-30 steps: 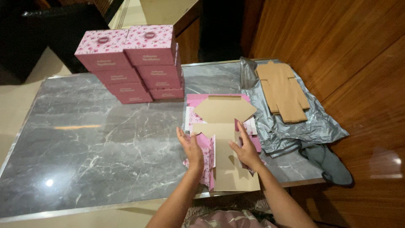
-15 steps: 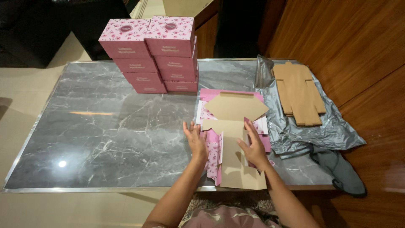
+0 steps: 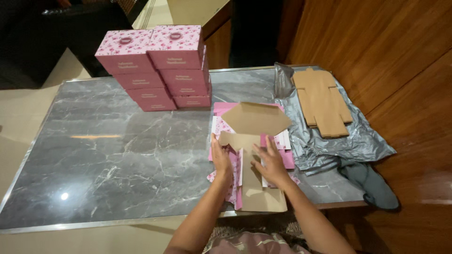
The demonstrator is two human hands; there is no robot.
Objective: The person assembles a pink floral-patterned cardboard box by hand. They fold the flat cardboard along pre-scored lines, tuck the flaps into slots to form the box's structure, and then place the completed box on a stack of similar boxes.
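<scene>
- The flat box blank (image 3: 249,155), brown on its inner face and pink with a flower print outside, lies at the near edge of the grey marble desk (image 3: 117,155), on top of more pink blanks (image 3: 282,141).
- The left hand (image 3: 221,160) stands on edge along the blank's left side panel, fingers straight and together, pushing that pink panel upward; it grips nothing.
- The right hand (image 3: 268,162) lies flat with fingers spread on the brown middle strip, pinning it down; it too grips nothing.
- To fold well, I judge the pinning hand should sit just beside the crease, so the panel bends on the scored line and not across the print.
- The left palm should press along the whole panel rather than at one corner, or the card may buckle.
- The wide top flap (image 3: 256,117) stands partly raised; whether its crease is already set is hard to tell from here.
- Finished pink boxes (image 3: 160,66) are stacked at the far side of the desk, well apart.
- Brown flat inserts (image 3: 322,101) rest on a grey plastic bag (image 3: 348,141) to the right, near the blank.
</scene>
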